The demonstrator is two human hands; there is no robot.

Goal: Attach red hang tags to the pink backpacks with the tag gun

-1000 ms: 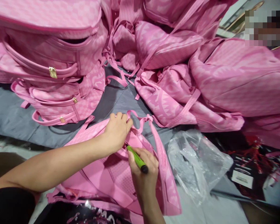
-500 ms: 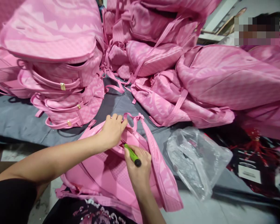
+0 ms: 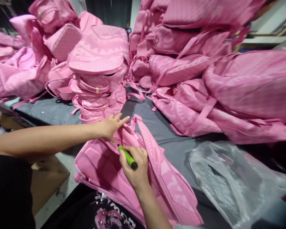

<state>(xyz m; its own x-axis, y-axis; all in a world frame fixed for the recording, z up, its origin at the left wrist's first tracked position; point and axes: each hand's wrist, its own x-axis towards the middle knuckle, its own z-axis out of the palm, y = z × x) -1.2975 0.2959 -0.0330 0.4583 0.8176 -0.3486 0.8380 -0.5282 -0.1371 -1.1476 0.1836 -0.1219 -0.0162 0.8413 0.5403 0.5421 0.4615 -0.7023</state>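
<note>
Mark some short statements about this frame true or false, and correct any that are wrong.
1. The right hand holds a green marker. True.
2. The left hand is clenched into a fist. False: its fingers are spread, near the top of the open pink backpack.
3. A clear plastic bag lies to the right of that backpack. True.
4. The stacked bags beyond the left hand are blue. False: they are pink.
5. The table surface is grey. True.

Grey table (image 3: 176, 149): backpack stack (image 3: 97, 65), backpack pile (image 3: 250, 89) at right, clear plastic bag (image 3: 224, 171), opened backpack (image 3: 112, 173) at edge.
</note>
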